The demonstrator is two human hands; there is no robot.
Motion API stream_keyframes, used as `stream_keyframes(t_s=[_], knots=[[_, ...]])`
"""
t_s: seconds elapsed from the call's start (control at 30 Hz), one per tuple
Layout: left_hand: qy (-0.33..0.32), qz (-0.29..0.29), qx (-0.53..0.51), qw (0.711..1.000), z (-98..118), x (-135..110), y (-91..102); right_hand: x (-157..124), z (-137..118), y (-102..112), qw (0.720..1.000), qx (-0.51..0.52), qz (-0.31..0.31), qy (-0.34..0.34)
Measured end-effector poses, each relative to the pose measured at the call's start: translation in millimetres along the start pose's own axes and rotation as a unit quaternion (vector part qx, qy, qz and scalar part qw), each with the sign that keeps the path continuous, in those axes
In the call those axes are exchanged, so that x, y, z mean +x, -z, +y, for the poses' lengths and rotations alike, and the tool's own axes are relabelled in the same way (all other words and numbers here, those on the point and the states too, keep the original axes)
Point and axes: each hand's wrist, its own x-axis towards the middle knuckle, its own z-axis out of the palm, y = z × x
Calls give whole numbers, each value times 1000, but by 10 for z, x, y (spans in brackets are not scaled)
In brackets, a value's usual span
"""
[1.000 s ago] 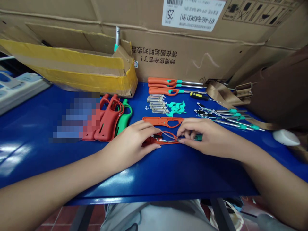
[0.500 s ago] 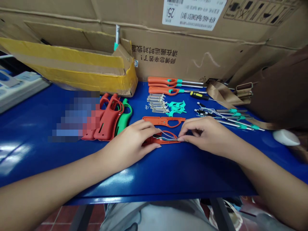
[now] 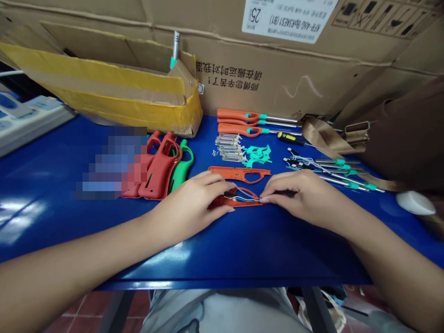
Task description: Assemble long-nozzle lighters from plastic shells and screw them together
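My left hand (image 3: 190, 203) rests on the blue table (image 3: 69, 222) with its fingers curled over the left end of an orange lighter shell half (image 3: 239, 201). Thin wires (image 3: 243, 196) lie inside that shell. My right hand (image 3: 301, 196) pinches the metal tube piece with the wires at the shell's right end; most of the piece is hidden under the fingers. A second orange shell half (image 3: 239, 173) lies just behind.
Orange and green shell halves (image 3: 166, 169) lie stacked to the left. Behind are metal parts (image 3: 227, 148), teal triggers (image 3: 258, 155), finished orange lighters (image 3: 249, 122), a screwdriver (image 3: 293, 138) and tube assemblies (image 3: 333, 171). Cardboard boxes (image 3: 277, 78) line the back. A brown bag (image 3: 405, 134) sits right.
My right hand has pressed lower and flatter at the shell's right end, hiding the green part it held. The view has shifted slightly. My left hand stays put.
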Motion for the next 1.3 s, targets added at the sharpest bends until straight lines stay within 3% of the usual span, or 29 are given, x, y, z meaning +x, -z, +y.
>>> stream_keyframes(t_s=[0.23, 0.67, 0.97, 1.3], knots=[[1, 0, 2, 1000, 9, 11, 1, 13, -6, -11, 1000, 21, -1, -3], [6, 6, 9, 1000, -15, 13, -12, 93, 52, -32, 993, 72, -23, -88], [18, 9, 8, 1000, 26, 9, -4, 65, 91, 53, 990, 97, -47, -86], [17, 12, -2, 1000, 59, -15, -29, 63, 37, -9, 992, 75, -57, -87]])
